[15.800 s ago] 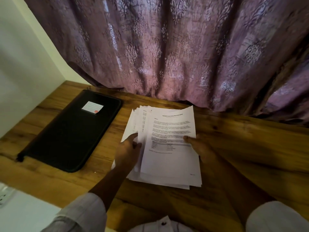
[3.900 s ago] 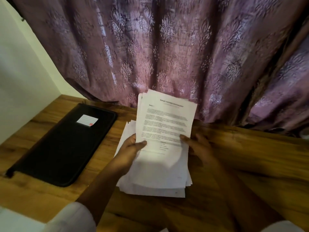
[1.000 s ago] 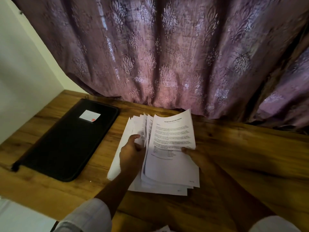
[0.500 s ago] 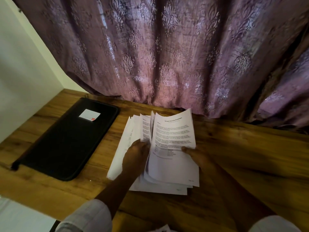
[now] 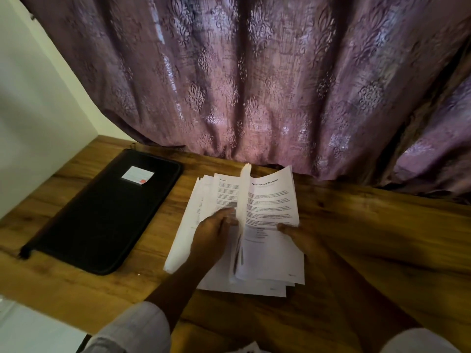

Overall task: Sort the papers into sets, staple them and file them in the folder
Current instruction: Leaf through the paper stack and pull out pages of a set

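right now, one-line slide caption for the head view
Left hand and right hand leaf through loose printed papers on a wooden table, a closed black folder beside them.

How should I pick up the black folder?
Probably take the folder by its long right edge, coming from the side where the papers lie. It lies flat and closed on the table, so fingers must slip under a free edge, thumb on top.
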